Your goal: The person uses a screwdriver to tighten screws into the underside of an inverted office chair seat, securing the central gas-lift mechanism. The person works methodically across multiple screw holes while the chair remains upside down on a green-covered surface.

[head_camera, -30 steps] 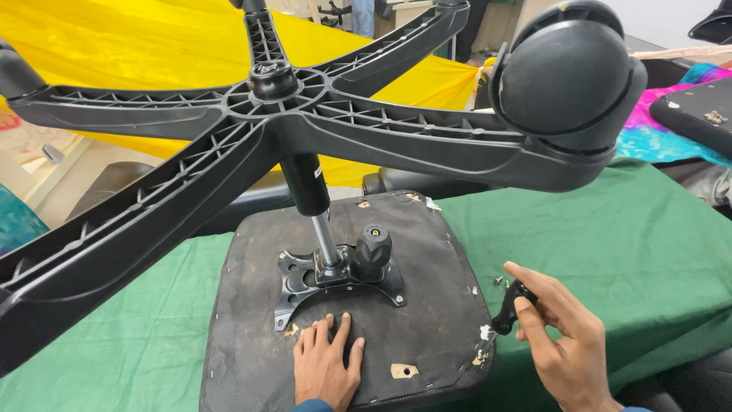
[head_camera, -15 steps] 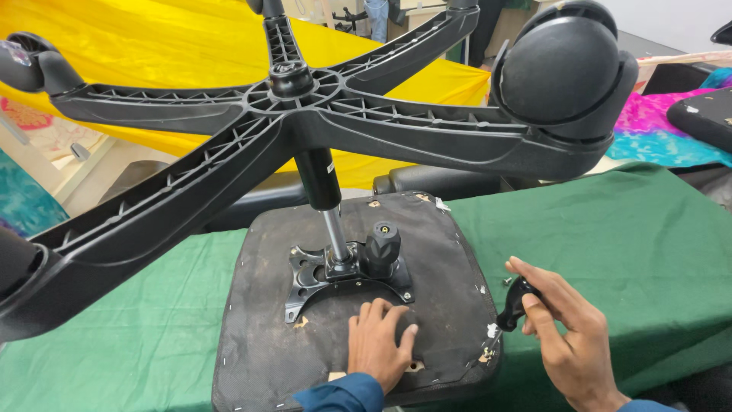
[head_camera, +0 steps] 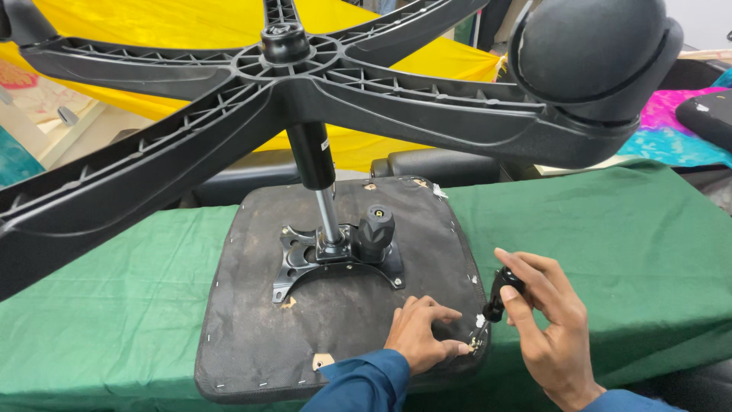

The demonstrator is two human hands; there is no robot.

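Green cloth table point(head_camera: 625, 229), fabric seat underside point(head_camera: 252, 336), L hand point(head_camera: 421, 336) flat, R hand point(head_camera: 545, 324) gripping screwdriver point(head_camera: 499, 294)

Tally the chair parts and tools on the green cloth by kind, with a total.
Upturned seat pan: 1
Metal mounting plate: 1
Adjustment knob: 1
Five-arm base: 1
Caster: 1
Screwdriver, in right hand: 1
Total: 6

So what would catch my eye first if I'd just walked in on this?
The black five-armed chair base fills the top of the view, one big caster at upper right. Below it the upturned seat lies on a green cloth. At the seat's near right corner, the left hand presses down while the right hand holds a small black tool.
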